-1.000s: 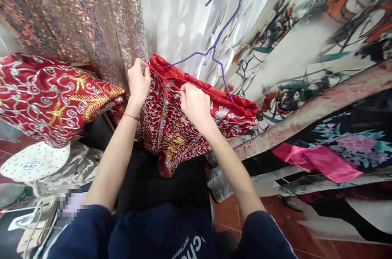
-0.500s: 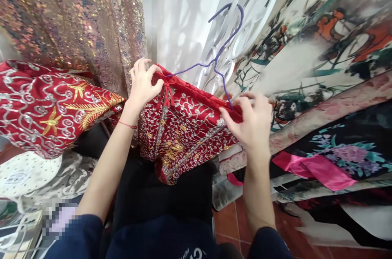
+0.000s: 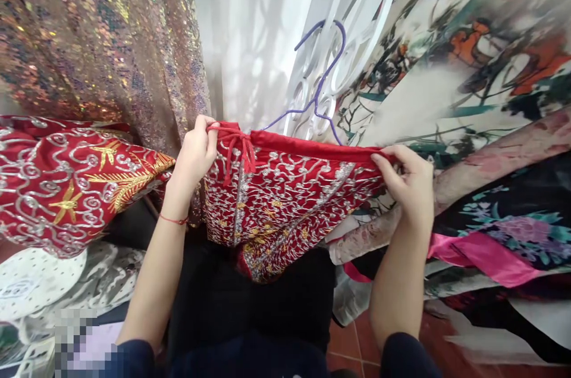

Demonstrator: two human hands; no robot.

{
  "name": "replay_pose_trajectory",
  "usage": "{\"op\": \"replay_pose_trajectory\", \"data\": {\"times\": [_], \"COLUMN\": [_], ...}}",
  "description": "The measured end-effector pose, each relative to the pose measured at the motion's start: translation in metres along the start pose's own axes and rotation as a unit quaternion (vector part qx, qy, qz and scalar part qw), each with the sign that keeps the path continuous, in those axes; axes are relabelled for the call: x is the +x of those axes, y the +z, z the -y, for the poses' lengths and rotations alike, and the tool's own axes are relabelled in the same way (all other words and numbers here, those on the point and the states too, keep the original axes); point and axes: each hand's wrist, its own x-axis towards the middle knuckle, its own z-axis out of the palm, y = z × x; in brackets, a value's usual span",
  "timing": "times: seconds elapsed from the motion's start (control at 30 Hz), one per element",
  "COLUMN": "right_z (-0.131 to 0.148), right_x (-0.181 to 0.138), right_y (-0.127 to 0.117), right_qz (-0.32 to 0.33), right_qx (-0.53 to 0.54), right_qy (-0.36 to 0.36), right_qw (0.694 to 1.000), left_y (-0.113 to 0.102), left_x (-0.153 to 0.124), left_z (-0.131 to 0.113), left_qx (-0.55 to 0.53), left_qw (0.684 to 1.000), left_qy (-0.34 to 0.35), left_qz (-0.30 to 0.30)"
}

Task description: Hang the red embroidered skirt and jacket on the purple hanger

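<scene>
A red skirt point(image 3: 285, 187) with silver and gold embroidery is stretched between my two hands by its waistband. My left hand point(image 3: 196, 152) pinches the band's left end, close to a red drawstring tied in a bow point(image 3: 238, 143). At the right end, the fingers and thumb of my right hand point(image 3: 408, 181) grip the band. Behind the waistband stands a purple wire hanger point(image 3: 317, 83); its hook and shoulders show above the cloth, while its lower part is hidden inside or behind the skirt. The skirt's lower part hangs bunched above my dark lap.
To the left lies another red embroidered garment point(image 3: 80, 181), under a sequined cloth point(image 3: 111, 38). A white dotted round piece point(image 3: 40, 277) sits below it. White curtain point(image 3: 250, 27) and scrolled white metalwork point(image 3: 307, 104) are behind. Printed fabrics point(image 3: 468, 68) and a pink ribbon point(image 3: 491, 259) fill the right.
My hands have moved apart, the right one further right, and the waistband is now pulled taut and straighter. More of the hanger's shoulders is covered by the skirt.
</scene>
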Motion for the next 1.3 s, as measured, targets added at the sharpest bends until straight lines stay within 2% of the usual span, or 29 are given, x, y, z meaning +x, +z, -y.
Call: {"op": "replay_pose_trajectory", "data": {"times": [0.07,0.13,0.2,0.3,0.43,0.57,0.67,0.77,0.83,0.97,1.13,1.2,1.3], "right_z": [-0.008,-0.014,-0.016,-0.019,-0.029,-0.039,-0.037,-0.027,-0.019,-0.015,-0.024,-0.016,0.013], "right_x": [-0.001,-0.001,0.0,-0.002,-0.007,-0.001,0.007,0.002,-0.009,-0.027,-0.018,-0.018,-0.022], "right_y": [0.015,0.032,0.047,0.063,0.083,0.102,0.102,0.084,0.067,0.053,0.076,0.084,0.087], "right_qz": [-0.087,-0.126,-0.115,-0.093,-0.149,-0.177,-0.135,-0.083,-0.079,-0.123,-0.133,-0.165,-0.242], "right_qx": [0.014,0.022,0.015,-0.023,-0.067,-0.069,-0.064,-0.048,-0.034,-0.022,-0.037,-0.051,-0.096], "right_qy": [0.024,0.033,0.024,0.011,0.019,0.027,0.039,0.048,0.041,0.011,0.015,0.029,0.031], "right_qw": [0.996,0.991,0.993,0.995,0.986,0.981,0.988,0.994,0.995,0.992,0.99,0.985,0.965], "left_y": [-0.006,-0.005,0.002,0.02,0.038,0.039,0.027,0.01,0.002,0.004,0.017,0.016,0.011], "left_x": [-0.004,-0.006,-0.007,-0.004,0.004,0.008,0.0,-0.014,-0.021,-0.026,-0.032,-0.04,-0.062], "left_z": [-0.008,-0.013,-0.013,-0.003,0.015,0.016,0.005,-0.007,-0.012,-0.017,-0.019,-0.019,-0.02], "left_qx": [-0.004,-0.003,0.011,0.027,-0.005,-0.005,-0.014,-0.034,-0.029,0.051,0.1,0.092,0.047], "left_qw": [0.999,0.998,0.998,0.999,0.999,0.999,0.999,0.998,0.999,0.998,0.995,0.995,0.998], "left_qy": [-0.008,-0.012,-0.022,-0.031,0.005,0.013,-0.018,-0.046,-0.043,-0.023,-0.028,-0.028,-0.034], "left_qz": [0.038,0.062,0.053,0.005,-0.031,-0.051,-0.046,-0.02,-0.012,-0.022,-0.011,-0.007,-0.016]}}
